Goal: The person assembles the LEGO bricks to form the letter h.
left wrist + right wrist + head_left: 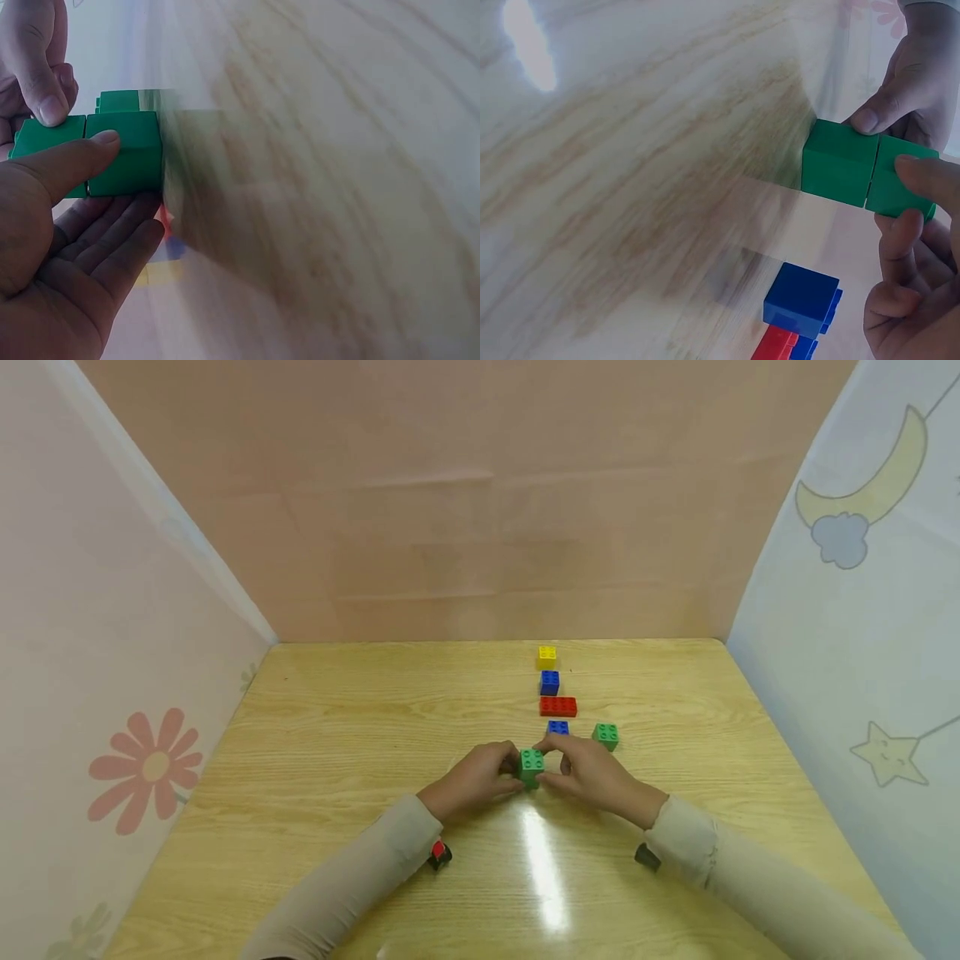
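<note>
Two square green toy bricks stand one on top of the other on the table. My left hand (476,778) holds the lower green brick (129,161) between thumb and fingers. From the other side, my right hand (596,777) pinches the upper green brick (901,180), thumb against one face and fingers against the opposite one. A thin seam shows between the two bricks in both wrist views. Just beyond the right hand's fingers is a blue brick (558,727), partly hidden in the head view. A third green brick (606,737) sits to the right of it.
Farther back, a red rectangular brick (558,707), another blue brick (550,682) and a yellow brick (547,657) form a rough line. Patterned side panels (862,635) and a plain back panel (465,510) border the wooden table (360,710).
</note>
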Demonstrator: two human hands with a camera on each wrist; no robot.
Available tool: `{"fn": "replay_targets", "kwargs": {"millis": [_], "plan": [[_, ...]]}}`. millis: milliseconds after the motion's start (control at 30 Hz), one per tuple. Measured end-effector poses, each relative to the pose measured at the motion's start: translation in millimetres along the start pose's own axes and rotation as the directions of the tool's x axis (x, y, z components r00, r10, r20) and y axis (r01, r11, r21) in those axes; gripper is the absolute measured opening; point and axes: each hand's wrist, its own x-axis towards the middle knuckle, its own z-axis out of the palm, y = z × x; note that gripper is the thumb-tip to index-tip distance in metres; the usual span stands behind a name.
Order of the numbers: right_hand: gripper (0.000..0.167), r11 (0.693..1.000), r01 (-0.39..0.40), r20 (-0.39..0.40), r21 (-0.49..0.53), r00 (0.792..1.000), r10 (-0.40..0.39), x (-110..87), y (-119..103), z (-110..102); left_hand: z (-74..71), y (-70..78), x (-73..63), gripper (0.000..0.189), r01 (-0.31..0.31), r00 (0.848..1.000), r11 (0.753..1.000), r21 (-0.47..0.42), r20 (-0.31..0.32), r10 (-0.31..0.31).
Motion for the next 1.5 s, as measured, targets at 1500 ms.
{"fn": "replay_targets", "kwargs": {"millis": [1500], "plan": [[0.032,1.000,0.009,-0.004,0.030,1.000,-0.009,4.6,6.5,2.0,-3.0,-0.3,3.0,0.027,0.024,1.000,0.998,0.056,0.009,-0.025]]}}
